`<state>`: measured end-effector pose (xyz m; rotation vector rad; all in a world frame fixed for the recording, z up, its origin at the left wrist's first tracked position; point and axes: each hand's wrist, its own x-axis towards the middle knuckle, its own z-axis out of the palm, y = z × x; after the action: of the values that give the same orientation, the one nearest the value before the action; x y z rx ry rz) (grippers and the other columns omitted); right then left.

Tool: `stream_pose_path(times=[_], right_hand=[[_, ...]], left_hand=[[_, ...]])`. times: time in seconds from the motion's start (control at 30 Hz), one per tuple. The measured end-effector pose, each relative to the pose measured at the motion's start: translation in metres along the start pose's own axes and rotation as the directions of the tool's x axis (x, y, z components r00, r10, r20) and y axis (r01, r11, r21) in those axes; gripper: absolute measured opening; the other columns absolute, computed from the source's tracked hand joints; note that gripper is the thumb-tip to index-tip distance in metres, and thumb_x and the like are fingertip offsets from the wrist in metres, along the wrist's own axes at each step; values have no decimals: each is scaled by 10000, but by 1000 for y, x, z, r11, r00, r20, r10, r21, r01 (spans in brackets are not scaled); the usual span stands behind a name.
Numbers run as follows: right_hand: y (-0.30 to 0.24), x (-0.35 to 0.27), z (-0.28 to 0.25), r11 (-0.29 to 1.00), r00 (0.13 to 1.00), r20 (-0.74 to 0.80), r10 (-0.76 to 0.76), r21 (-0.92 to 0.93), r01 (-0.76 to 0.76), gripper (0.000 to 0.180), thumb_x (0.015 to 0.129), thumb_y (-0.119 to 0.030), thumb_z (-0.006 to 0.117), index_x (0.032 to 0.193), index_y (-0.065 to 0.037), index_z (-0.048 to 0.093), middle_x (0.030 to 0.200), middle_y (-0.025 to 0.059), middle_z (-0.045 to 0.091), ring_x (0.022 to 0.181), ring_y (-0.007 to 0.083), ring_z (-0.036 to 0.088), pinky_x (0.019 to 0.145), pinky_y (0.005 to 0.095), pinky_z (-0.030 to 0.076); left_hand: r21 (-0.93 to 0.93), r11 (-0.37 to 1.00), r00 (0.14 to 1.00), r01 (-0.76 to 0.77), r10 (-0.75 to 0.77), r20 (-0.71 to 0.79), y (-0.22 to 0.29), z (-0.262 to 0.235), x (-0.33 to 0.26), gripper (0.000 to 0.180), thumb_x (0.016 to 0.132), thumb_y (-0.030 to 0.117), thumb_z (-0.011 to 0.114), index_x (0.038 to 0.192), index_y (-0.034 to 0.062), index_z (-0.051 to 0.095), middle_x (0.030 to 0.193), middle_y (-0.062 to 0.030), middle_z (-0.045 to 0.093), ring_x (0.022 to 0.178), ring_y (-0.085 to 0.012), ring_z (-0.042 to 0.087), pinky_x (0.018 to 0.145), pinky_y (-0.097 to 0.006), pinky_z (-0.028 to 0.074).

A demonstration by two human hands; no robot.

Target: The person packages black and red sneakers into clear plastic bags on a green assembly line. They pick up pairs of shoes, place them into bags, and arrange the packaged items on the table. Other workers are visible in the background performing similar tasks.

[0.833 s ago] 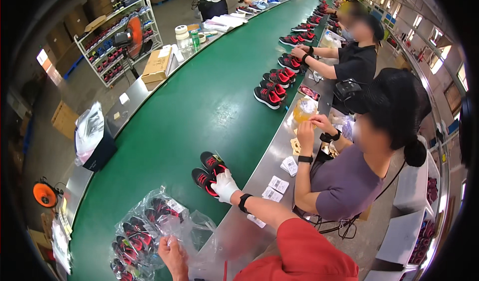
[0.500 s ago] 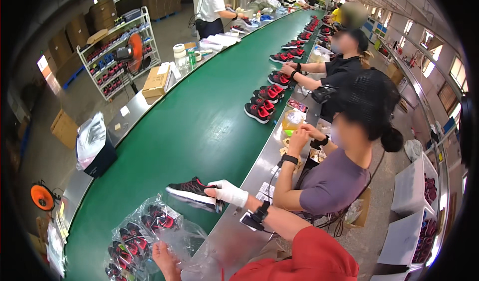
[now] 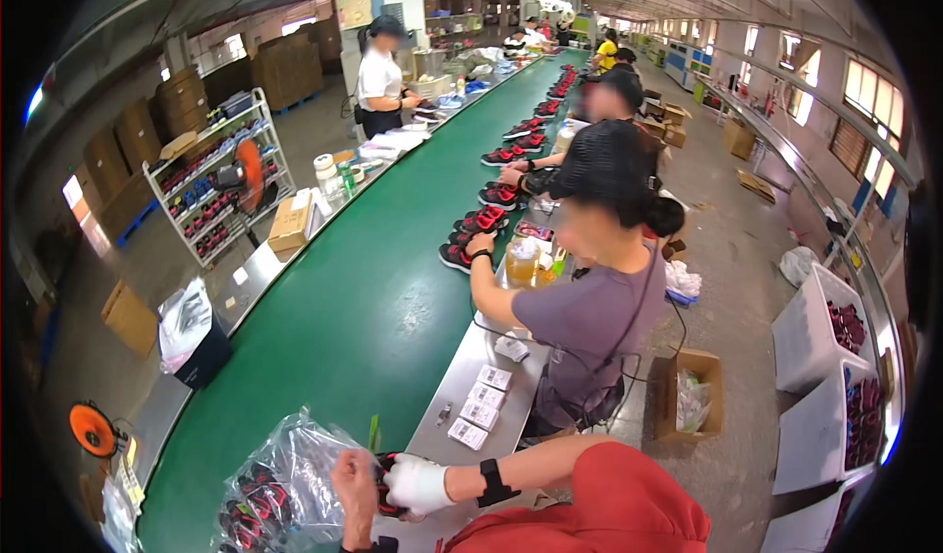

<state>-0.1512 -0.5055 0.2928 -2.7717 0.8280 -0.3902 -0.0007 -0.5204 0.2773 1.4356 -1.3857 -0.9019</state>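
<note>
My right hand point(image 3: 417, 482), in a white glove, grips a black and red sneaker point(image 3: 387, 476) close to my body. Right beside it is my bare left hand point(image 3: 356, 486), its fingers curled against the near side of the sneaker; what they pinch is hidden. A green strip point(image 3: 374, 432) sticks up just above the sneaker. To the left, a clear plastic bag point(image 3: 305, 470) lies on the green conveyor belt point(image 3: 339, 357), with several black and red sneakers point(image 3: 257, 504) in or under it.
Small stacks of white labels point(image 3: 479, 414) lie on the metal ledge point(image 3: 442, 396). A co-worker in purple point(image 3: 599, 303) sits there, a hand at sneakers point(image 3: 481, 221) on the belt. A dark bin point(image 3: 201, 352) and orange fan point(image 3: 92, 429) stand left; an open carton point(image 3: 699, 396) is right.
My right hand has drawn the sneaker back toward me, and my left hand has come up beside it. The purple-clad co-worker now reaches to sneakers on the belt. The view has shifted.
</note>
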Motion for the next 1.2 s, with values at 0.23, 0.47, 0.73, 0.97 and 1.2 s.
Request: stream_pose_path(times=[0.23,0.47,0.73,0.97,1.2], right_hand=[[-23,7,-4,869,880,45,-472,-143,473,295,532,-453,677,609,-167,679,642,56,583,704,262,569,696,376,371],[-43,4,10,828,831,56,-554,-70,556,337,589,-507,661,605,-171,679,635,57,594,691,264,580,681,401,387],[-42,13,16,838,839,12,-544,68,542,321,640,-421,637,700,-108,670,703,110,596,708,306,579,646,417,445],[1,18,66,945,985,-6,173,285,-164,372,672,-443,621,726,-76,649,684,139,587,705,309,615,600,407,484],[4,35,162,975,983,-4,185,-126,-184,197,692,-254,599,831,-151,692,874,24,659,797,205,626,647,419,484]], left_hand=[[374,914,937,-158,19,349,15,-19,27,209,838,166,606,792,-38,613,548,-24,504,541,-64,418,470,-280,336],[317,935,924,-160,29,382,5,-23,17,180,810,133,602,799,-45,621,582,-77,571,562,-80,475,506,-282,386],[306,933,799,-190,-34,601,40,-26,1,154,850,103,584,810,-37,636,565,-29,536,563,-69,446,503,-260,382],[241,961,942,-134,48,332,22,-61,-35,144,795,66,588,690,-6,518,518,-76,465,517,-117,421,463,-324,343],[314,848,905,-426,400,146,1,-10,-45,137,859,117,560,785,3,579,620,-125,551,564,-209,514,542,-341,420]])
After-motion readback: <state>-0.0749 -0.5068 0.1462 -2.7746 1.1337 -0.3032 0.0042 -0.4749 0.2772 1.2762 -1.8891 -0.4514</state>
